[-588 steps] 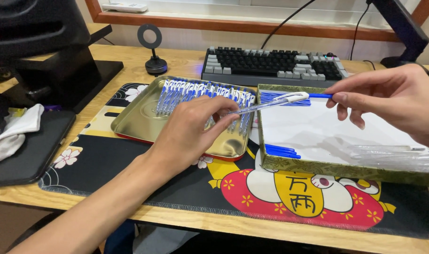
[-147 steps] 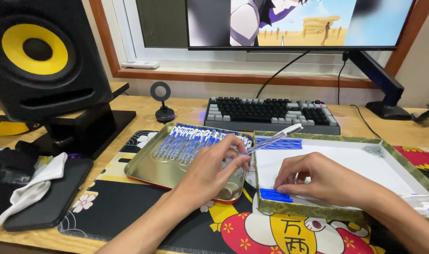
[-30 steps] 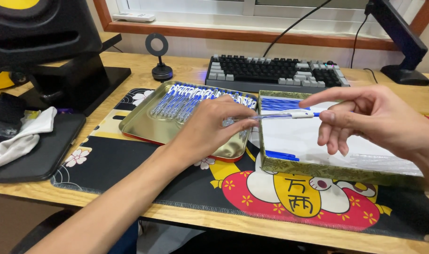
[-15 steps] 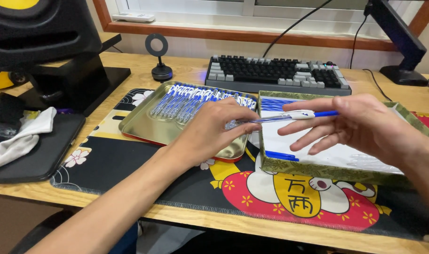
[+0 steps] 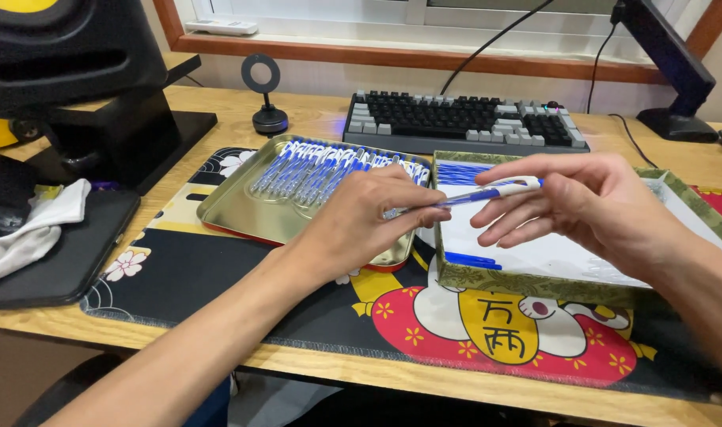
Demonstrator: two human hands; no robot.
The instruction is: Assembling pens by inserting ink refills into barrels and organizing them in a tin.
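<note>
- The left hand (image 5: 361,225) is pinching the lower end of a blue and white pen (image 5: 487,192), its fingers closed around the barrel.
- The right hand (image 5: 590,205) is hanging loosely open, fingers spread, with the pen's white upper end lying against the fingers; whether it is gripping the pen cannot be told.
- The pen is being held in the air above the near left corner of the green box (image 5: 535,285), clear of the box rim.
- The pen's long axis is running nearly level, left to right, rising slightly toward the right, with the white end pointing right.
- The gold tray (image 5: 242,217) is sitting just left of the box, its right edge passing under the left hand; a row of blue pens (image 5: 321,168) is lying along its far side.
- Open mat (image 5: 179,277) is lying in front of the tray and box.
- The keyboard (image 5: 464,122) is bounding the far side, close behind both containers.
</note>
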